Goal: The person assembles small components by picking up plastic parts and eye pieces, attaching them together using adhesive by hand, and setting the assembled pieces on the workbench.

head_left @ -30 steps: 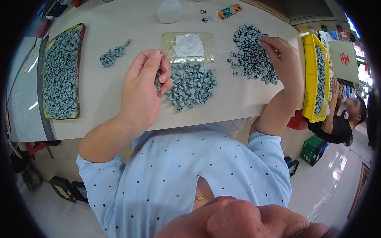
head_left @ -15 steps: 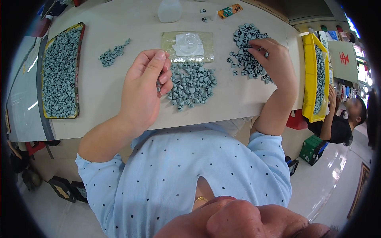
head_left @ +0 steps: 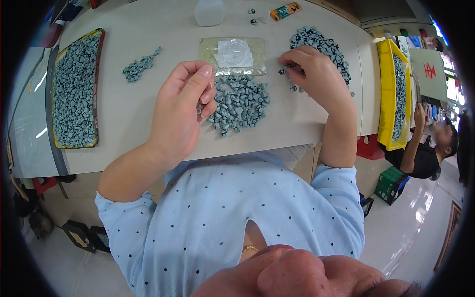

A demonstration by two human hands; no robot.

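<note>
My left hand (head_left: 183, 106) is closed, thumb pressed to the curled fingers, left of the middle pile. A small grey-green piece (head_left: 199, 106) shows beneath its fingers; most of what it holds is hidden. Rounded grey-green pieces (head_left: 240, 105) form the middle pile, just right of that hand. My right hand (head_left: 316, 74) is at the left edge of the right-hand pile (head_left: 324, 42), whose pieces show black parts. Its fingers curl over a small dark-and-green piece (head_left: 292, 66), seemingly pinched. Behind the middle pile lies a clear, greenish flat pad (head_left: 209, 52) with white paper and a small clear round dish (head_left: 236, 48).
A tray (head_left: 100, 59) full of similar pieces is at far left, with a small cluster (head_left: 141, 68) beside it. At the back stand a translucent bottle (head_left: 210, 12) and an orange-green packet (head_left: 286, 11). A yellow bin (head_left: 383, 104) stands right, near another person (head_left: 420, 156).
My right hand has moved left from over the right-hand pile to its left edge, with its fingers drawn closer together. My left hand has barely moved.
</note>
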